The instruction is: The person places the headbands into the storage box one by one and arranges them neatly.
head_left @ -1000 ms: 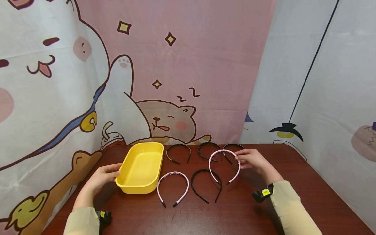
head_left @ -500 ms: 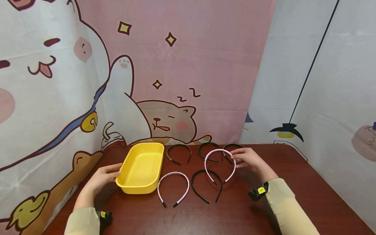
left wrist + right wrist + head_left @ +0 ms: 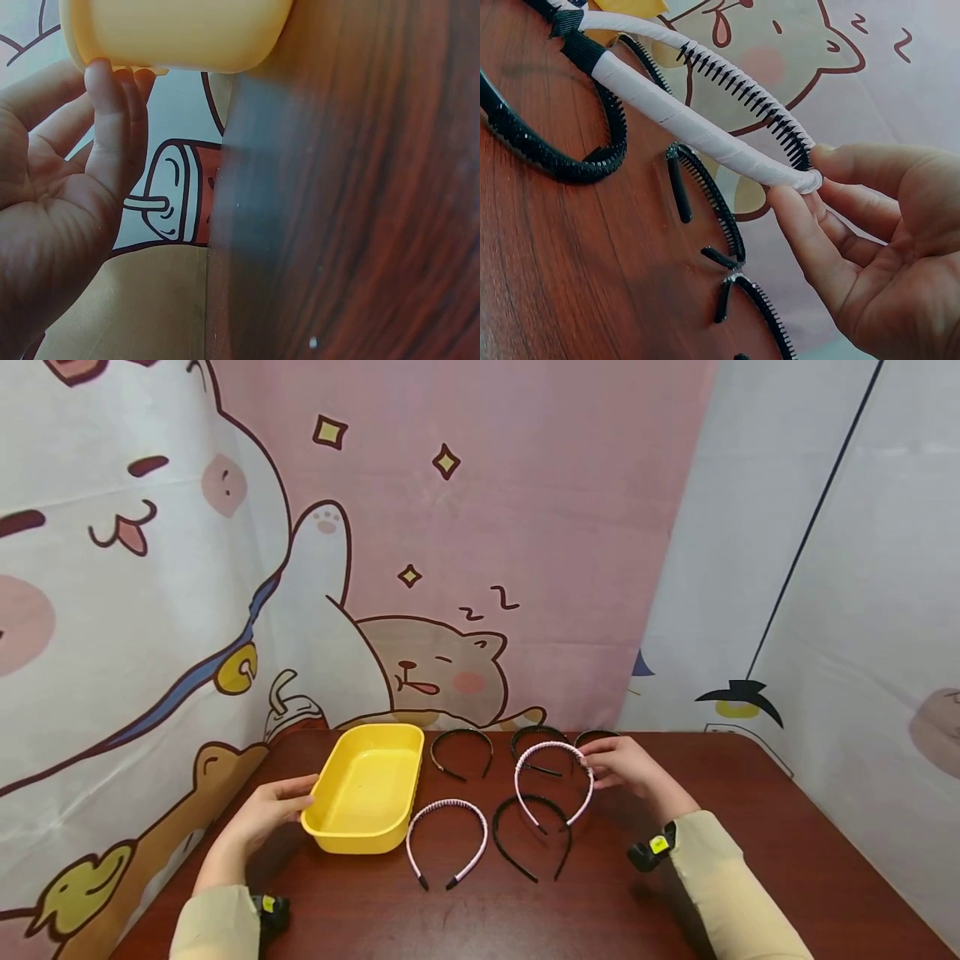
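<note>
In the head view my left hand holds the near left corner of a yellow plastic tray, which has only bare floor inside. The left wrist view shows the thumb and fingers pinching its rim. My right hand pinches a pale pink toothed headband by its side, raised above the table with its black tips downward. A second pink headband lies right of the tray. Beside that lies a black headband, partly behind the held one.
Along the table's back edge are three dark headbands: a left one, a middle one and a right one partly hidden by my right hand. A cartoon-printed cloth hangs right behind the dark red wooden table.
My right hand has carried the pink headband a little to the left. The left hand keeps its grip on the tray, and the view has turned slightly.
</note>
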The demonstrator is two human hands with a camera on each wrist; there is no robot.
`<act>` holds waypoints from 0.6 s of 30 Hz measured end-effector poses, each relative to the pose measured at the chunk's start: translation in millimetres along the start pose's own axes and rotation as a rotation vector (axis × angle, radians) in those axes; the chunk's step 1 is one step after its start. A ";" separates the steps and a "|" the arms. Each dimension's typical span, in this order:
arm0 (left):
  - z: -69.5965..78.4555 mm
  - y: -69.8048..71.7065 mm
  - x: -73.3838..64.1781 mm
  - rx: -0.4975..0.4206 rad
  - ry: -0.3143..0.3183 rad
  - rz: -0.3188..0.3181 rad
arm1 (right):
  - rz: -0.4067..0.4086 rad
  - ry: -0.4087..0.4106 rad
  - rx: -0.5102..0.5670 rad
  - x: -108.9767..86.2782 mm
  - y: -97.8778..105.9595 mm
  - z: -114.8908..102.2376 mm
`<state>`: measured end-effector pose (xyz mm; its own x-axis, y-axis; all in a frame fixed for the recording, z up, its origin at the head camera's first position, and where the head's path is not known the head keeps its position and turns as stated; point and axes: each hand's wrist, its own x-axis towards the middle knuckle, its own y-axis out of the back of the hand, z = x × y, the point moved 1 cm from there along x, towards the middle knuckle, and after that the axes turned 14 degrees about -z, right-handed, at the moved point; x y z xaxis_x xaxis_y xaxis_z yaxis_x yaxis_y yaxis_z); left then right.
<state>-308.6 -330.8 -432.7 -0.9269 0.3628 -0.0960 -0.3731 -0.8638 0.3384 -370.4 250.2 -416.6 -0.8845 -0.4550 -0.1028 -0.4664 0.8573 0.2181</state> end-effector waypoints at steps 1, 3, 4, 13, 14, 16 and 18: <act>-0.1 0.2 0.3 0.001 0.000 -0.001 | -0.003 0.004 -0.003 0.7 -1.0 -0.7; 0.0 0.3 0.4 -0.003 0.001 0.000 | -0.005 0.009 -0.002 2.7 -3.2 -2.0; 0.2 0.4 0.5 -0.005 0.002 0.000 | -0.005 0.012 0.001 3.5 -4.5 -2.9; 0.4 0.9 0.0 -0.018 0.000 -0.003 | -0.044 0.026 0.004 13.4 -17.5 -16.5; 0.6 0.8 -0.1 -0.016 -0.004 -0.007 | -0.049 0.029 -0.008 14.5 -18.8 -17.4; 0.8 0.7 0.1 -0.018 -0.007 -0.011 | -0.045 0.019 -0.020 16.8 -21.2 -20.0; 1.0 0.5 0.1 -0.018 -0.006 -0.012 | -0.049 0.014 -0.026 19.0 -23.6 -22.1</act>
<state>-308.9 -330.8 -431.6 -0.9222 0.3751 -0.0939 -0.3847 -0.8658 0.3200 -375.9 216.0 -402.3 -0.8601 -0.5001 -0.1007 -0.5088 0.8272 0.2384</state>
